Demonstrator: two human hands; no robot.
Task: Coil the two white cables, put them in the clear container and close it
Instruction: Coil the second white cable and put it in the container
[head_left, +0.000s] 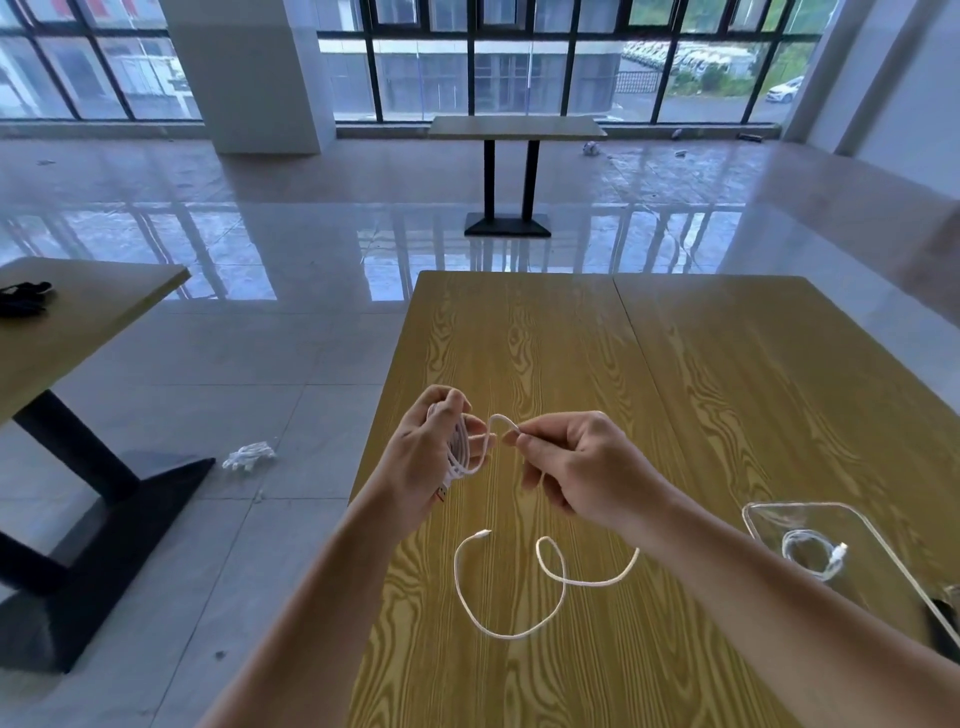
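My left hand (434, 457) holds several loops of a white cable (460, 452) above the wooden table (727, 395). My right hand (582, 467) pinches the same cable just to the right of the loops. The cable's loose tail (498, 618) lies curled on the table below my hands, its plug end at the left. A second white cable (810, 553) sits coiled inside the clear container (883, 545) at the right edge of the table. No lid can be made out.
A bundle of white cables (249, 456) lies on the tiled floor to the left. Another table (78, 322) stands at the left with a dark object (23, 297) on it. A third table (514, 130) is far back by the windows.
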